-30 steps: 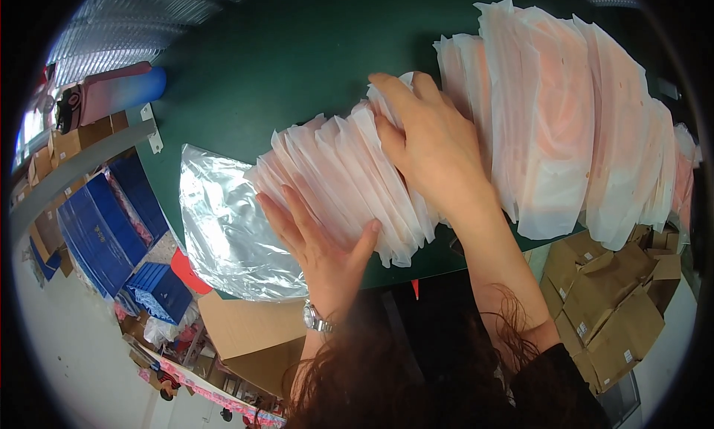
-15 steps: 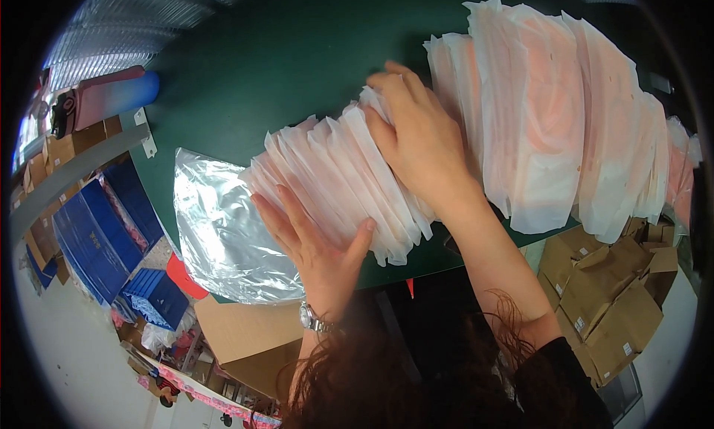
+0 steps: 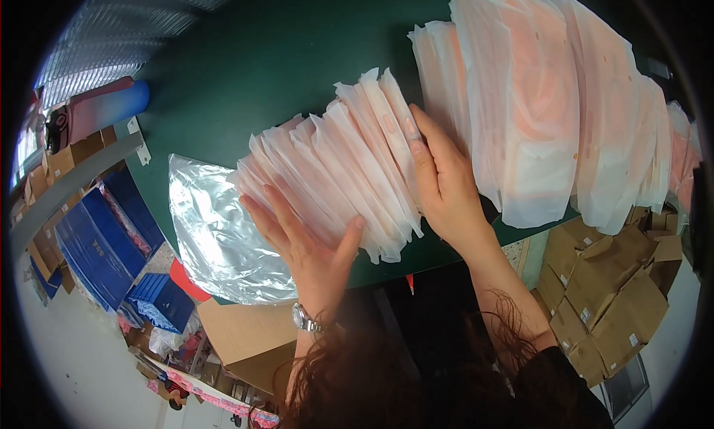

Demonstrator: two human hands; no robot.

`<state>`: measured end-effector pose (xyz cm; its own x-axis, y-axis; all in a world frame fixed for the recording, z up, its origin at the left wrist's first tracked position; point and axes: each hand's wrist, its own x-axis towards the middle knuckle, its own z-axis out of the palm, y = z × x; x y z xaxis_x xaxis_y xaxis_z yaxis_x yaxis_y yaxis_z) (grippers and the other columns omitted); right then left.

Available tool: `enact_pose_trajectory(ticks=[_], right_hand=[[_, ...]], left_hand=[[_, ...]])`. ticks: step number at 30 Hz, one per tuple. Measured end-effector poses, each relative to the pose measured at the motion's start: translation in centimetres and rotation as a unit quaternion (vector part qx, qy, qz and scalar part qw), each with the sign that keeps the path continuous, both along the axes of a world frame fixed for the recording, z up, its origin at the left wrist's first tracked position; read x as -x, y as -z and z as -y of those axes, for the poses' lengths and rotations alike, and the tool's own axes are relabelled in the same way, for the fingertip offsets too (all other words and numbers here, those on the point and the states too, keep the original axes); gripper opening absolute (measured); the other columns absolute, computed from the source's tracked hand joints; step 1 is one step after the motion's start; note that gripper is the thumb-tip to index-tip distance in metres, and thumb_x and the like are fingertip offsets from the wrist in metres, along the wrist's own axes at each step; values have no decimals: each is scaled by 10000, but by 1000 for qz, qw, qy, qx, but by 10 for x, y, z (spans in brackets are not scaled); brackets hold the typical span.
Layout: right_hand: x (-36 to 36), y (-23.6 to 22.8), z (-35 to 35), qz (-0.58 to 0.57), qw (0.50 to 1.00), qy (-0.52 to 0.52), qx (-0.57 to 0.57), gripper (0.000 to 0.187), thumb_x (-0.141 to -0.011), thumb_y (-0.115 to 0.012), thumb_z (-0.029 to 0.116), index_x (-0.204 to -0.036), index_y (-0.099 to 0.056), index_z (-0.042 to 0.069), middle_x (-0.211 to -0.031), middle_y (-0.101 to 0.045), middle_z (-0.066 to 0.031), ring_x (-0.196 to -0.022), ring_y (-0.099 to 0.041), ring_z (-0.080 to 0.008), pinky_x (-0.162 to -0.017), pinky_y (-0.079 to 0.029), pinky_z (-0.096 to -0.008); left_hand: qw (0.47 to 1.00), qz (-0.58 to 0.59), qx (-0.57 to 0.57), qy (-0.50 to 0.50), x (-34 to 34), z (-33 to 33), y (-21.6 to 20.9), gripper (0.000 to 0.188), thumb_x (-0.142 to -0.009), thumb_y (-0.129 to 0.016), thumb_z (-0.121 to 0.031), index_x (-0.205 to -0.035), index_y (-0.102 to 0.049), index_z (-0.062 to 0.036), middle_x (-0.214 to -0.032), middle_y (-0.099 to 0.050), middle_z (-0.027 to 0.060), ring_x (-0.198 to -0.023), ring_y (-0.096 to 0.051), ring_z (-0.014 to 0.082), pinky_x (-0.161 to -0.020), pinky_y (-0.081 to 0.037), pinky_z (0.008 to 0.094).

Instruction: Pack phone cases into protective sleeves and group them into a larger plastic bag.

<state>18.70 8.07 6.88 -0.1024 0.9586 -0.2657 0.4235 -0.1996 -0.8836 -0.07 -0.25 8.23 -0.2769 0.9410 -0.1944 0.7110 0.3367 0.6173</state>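
A row of thin, frosted white packets with pale pink contents leans in a fan on the green table. My left hand lies against the near left side of the row, fingers spread and thumb apart. At the row's right end, my right hand holds the outermost packet, with the thumb on its face and the other fingers partly hidden behind it. Farther right stands a bigger bunch of similar packets with orange-pink contents.
A shiny silvery clear bag lies left of the row. Beyond the table's left edge are a metal bar, a pink-and-blue bottle and blue boxes. Cardboard boxes are stacked at lower right; an open carton sits below the table edge.
My right hand has moved down from the top of the row to its right end, now holding the outermost packet. That end stands taller and more fanned. My left hand stays against the row.
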Motion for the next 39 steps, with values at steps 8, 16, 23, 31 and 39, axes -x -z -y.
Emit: enact_pose_trajectory(ticks=[8,16,23,31,39], right_hand=[[2,0,2,-20,1000,3,2,586,-981,-628,171,-1491,-418,-24,-1431,-535,-250,-1313,-536,-339,-1090,-419,-410],[8,-3,-4,47,997,-40,-48,684,-925,-661,137,-1513,-362,-42,-1470,-482,-256,-1350,-493,-385,-1122,-389,-426],[7,-13,-4,106,987,-89,-82,812,-851,-697,138,-1548,-305,-4,-1519,-395,-277,-1403,-403,-431,-1169,-323,-483],[11,-3,-1,175,969,-95,-148,737,-839,-661,121,-1526,-399,66,-1585,-277,-291,-1399,-352,-486,-1161,-313,-527],[34,-11,-32,181,951,-130,-214,484,-850,-674,218,-1334,-657,199,-1568,-284,-301,-1342,-343,-515,-1104,-362,-568]], left_hand=[[1000,-13,10,-1,0,1,1,1238,-713,-883,-360,-1640,-100,-117,-1663,57,273,-1538,-19,477,-1212,-202,579],[1000,-8,1,-3,-1,1,1,1228,-720,-882,-357,-1641,-103,-123,-1664,58,268,-1539,-16,477,-1214,-197,578],[1000,0,0,-4,0,0,-2,1219,-718,-884,-354,-1637,-121,-107,-1664,59,268,-1543,-15,467,-1218,-187,576],[1000,-2,-3,-6,0,1,0,1223,-707,-889,-369,-1632,-137,-97,-1657,40,292,-1540,-13,476,-1219,-176,579],[992,-121,17,32,-7,3,-11,1312,-662,-906,-483,-1634,-113,-99,-1656,40,311,-1538,-7,489,-1218,-163,592]])
